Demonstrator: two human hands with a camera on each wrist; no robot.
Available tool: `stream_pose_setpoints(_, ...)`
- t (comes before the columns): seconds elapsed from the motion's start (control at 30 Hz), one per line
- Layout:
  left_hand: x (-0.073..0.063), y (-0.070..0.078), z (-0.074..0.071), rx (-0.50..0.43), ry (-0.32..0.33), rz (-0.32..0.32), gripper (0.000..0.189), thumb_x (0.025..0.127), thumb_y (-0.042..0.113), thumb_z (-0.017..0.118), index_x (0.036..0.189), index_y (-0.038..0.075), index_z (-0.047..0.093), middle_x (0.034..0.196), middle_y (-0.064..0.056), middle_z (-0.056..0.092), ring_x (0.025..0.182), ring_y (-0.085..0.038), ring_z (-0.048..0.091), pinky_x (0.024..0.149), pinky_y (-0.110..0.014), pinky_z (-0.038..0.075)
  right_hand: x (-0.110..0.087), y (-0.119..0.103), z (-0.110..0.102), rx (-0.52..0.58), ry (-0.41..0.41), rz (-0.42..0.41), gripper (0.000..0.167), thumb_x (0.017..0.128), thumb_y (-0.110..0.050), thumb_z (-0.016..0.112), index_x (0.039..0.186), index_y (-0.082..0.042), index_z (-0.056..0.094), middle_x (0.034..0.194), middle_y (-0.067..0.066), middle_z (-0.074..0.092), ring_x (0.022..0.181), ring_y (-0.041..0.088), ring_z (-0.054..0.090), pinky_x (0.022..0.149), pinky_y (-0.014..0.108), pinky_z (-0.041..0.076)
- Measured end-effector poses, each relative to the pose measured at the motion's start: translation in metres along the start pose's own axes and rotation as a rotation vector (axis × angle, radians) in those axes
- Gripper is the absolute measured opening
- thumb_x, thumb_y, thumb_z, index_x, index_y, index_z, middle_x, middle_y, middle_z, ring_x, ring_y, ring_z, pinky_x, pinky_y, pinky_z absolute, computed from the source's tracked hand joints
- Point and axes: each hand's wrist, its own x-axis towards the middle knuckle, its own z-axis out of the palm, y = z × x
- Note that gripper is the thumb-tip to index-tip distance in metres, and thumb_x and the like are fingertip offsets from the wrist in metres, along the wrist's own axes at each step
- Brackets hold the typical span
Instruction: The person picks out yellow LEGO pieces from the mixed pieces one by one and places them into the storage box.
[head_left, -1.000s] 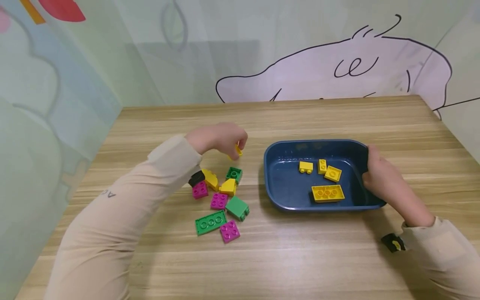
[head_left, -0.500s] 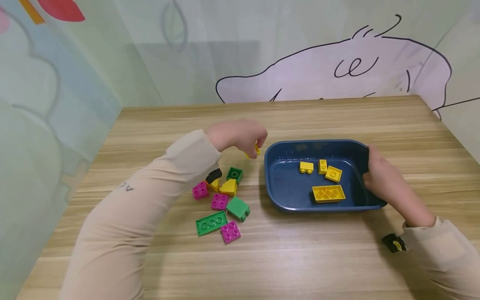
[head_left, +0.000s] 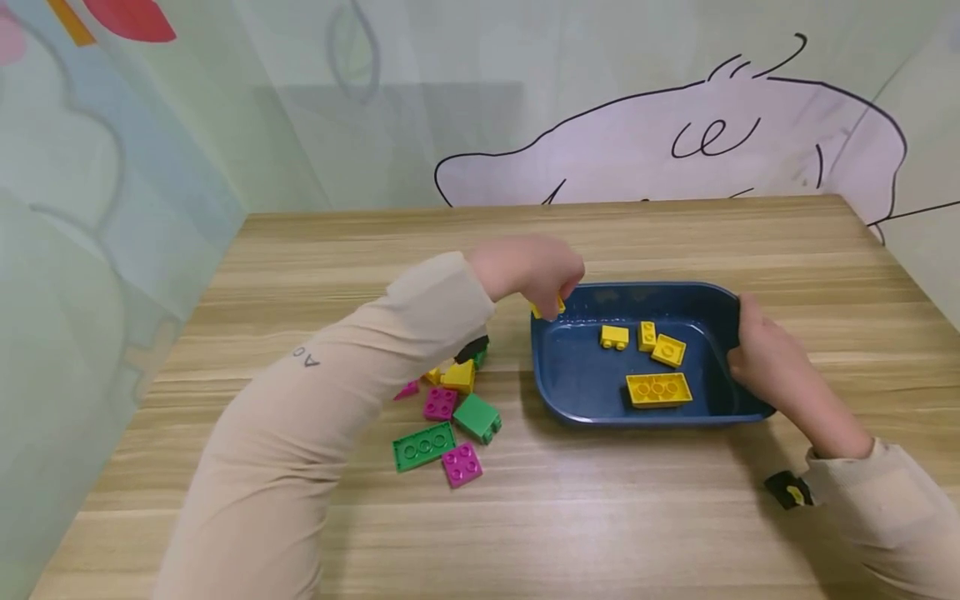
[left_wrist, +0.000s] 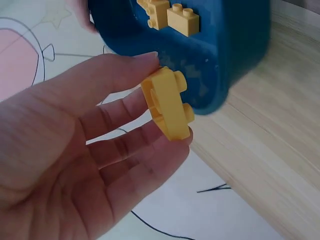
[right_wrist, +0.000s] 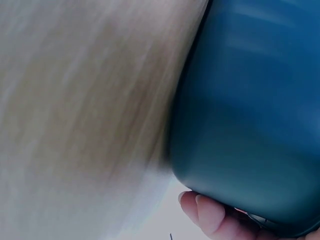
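My left hand [head_left: 531, 268] pinches a yellow toy brick [left_wrist: 169, 104] between thumb and fingertips, at the left back corner of a blue plastic tub [head_left: 652, 419]. In the left wrist view the brick's two studs face the tub and its hollow underside faces the palm. My right hand [head_left: 768, 367] grips the tub's right end, thumb over the rim; in the right wrist view its fingertips [right_wrist: 209, 214] lie against the outer wall. Inside the tub sit several yellow bricks, among them a long one [head_left: 658, 390] with its hollow side up.
Left of the tub lies a loose group of bricks: a green block [head_left: 477, 418], a green plate [head_left: 424, 446], magenta bricks [head_left: 461, 463] and yellow ones [head_left: 459, 377]. The left sleeve [head_left: 375, 367] covers part of this group. A wall with drawings stands behind the wooden table [head_left: 600, 533].
My left hand has carried the yellow brick rightward, from above the loose bricks to the tub's left back corner. My right hand and the tub have stayed in place.
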Motion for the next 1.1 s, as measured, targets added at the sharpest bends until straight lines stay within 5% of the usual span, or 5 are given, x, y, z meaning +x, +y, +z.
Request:
stream_pose_setpoints(0.33, 0.01, 0.028, -0.007, 0.115, -0.038, 0.064, 0.018, 0.086, 0.021, 0.064, 0.102, 0.013, 0.062, 0.095, 0.003, 0.058, 0.084, -0.012, 0.05, 0.075, -0.022, 0.043, 0.0, 0.0, 0.0, -0.002, -0.004, 0.0, 0.07, 0.075, 0.005, 0.048, 0.131, 0.023, 0.01, 0.099, 0.048, 0.045, 0.074, 0.045, 0.052, 0.066, 0.058, 0.044)
stream_pose_setpoints(1.1, 0.04, 0.062, -0.005, 0.084, -0.141, 0.107, 0.037, 0.088, 0.021, 0.065, 0.122, 0.013, 0.055, 0.11, 0.002, 0.056, 0.096, -0.014, 0.048, 0.085, -0.022, 0.043, -0.001, 0.001, 0.0, -0.002, 0.021, -0.018, 0.069, 0.075, 0.004, 0.047, 0.131, 0.024, 0.011, 0.097, 0.049, 0.047, 0.078, 0.049, 0.054, 0.067, 0.06, 0.044)
